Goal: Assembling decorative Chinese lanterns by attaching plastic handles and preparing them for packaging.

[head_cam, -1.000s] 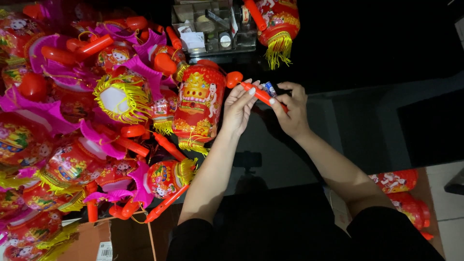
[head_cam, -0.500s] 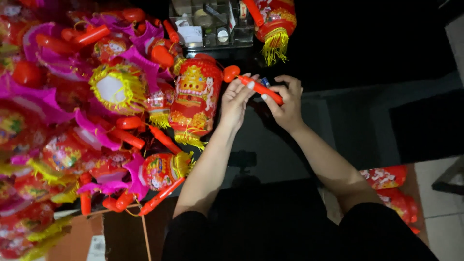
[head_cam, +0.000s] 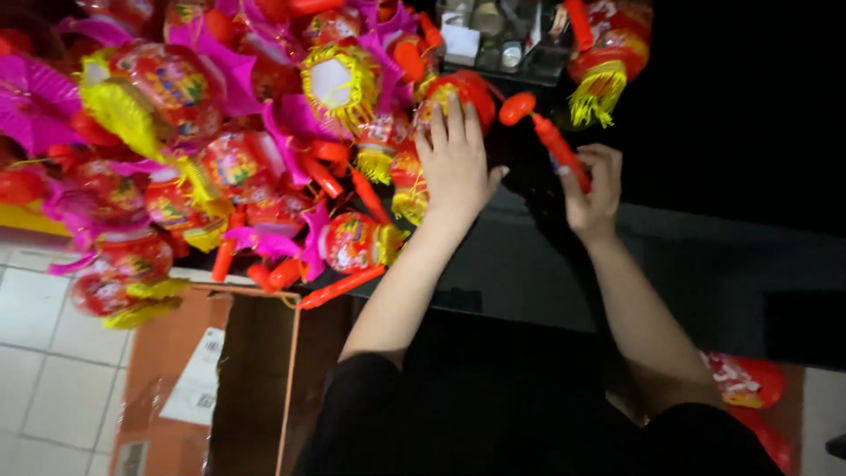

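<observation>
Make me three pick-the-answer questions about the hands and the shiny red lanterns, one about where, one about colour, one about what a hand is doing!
1. Where is the heap of lanterns?
A. To the left of the hands
B. To the right of the hands
C. On the person's lap

2. What colour is the stick handle in the right hand?
A. Blue
B. Red
C. Green

3. What is the left hand doing?
A. Lying flat, fingers spread, on a red lantern
B. Gripping the stick
C. Hanging free at the side

Answers:
1. A, the pile fills the picture's left side.
2. B, the stick and its round tip are red.
3. A, the open palm lies on the lantern while the other hand holds the stick.
</observation>
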